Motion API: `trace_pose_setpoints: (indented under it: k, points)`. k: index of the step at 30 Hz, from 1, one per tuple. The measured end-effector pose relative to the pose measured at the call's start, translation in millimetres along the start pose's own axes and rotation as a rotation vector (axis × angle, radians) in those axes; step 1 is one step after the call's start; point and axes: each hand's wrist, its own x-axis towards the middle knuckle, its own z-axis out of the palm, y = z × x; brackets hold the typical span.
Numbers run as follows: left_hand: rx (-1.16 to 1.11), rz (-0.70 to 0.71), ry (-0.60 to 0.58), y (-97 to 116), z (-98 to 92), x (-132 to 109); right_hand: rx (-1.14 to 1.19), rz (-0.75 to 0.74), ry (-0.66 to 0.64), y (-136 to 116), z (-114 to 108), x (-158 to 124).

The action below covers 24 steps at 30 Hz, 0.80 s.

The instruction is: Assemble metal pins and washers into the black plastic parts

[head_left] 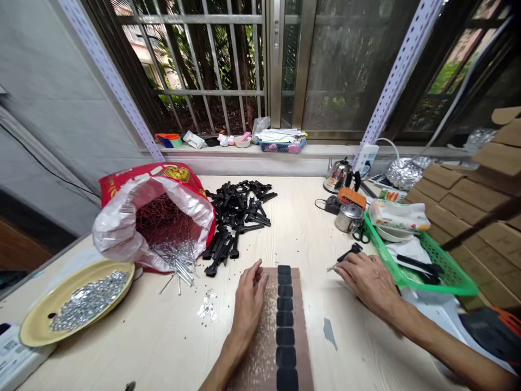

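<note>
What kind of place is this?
Likely a small assembly workshop: a pile of loose black parts on the table, an open red sack spilling metal rods, and stacked cardboard boxes.

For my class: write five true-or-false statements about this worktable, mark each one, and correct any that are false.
1. The yellow plate holds silver pieces. True.
2. The black squares lie in three rows. False: the black squares form one line on the brown sheet.
3. The left hand is nearer the brown sheet than the right hand is. True.
4. The red bag is tied shut. False: the red bag's mouth is open.
5. The green basket stands right of the red bag. True.
</note>
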Motion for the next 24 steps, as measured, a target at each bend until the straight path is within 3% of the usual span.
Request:
trace_pose_setpoints:
  k: [3, 9, 13, 17, 21, 24]
  points:
    - [-0.077, -0.045, 0.043, 3, -2.4, 22, 0.152, -0.016, 0.012, -18, 21, 54]
    - [-0.219, -0.197, 0.081, -16, -5.9, 40, 0.366, -0.021, -0.042, -69, 102, 183]
    - [-0.358, -0.28, 0.113, -29, -8.9, 41, 0.437, -0.013, -0.073, -80, 137, 229]
    - [-0.552, -0.36, 0.126, -28, -9.7, 46, 0.507, 0.061, -0.064, -75, 138, 228]
    - [-0.834, -0.487, 0.071, -20, -6.9, 50, 0.764, 0.145, -0.066, -88, 101, 180]
    - [-1.079, -0.502, 0.049, -17, -6.1, 53, 1.024, 0.009, -0.176, -113, 70, 142]
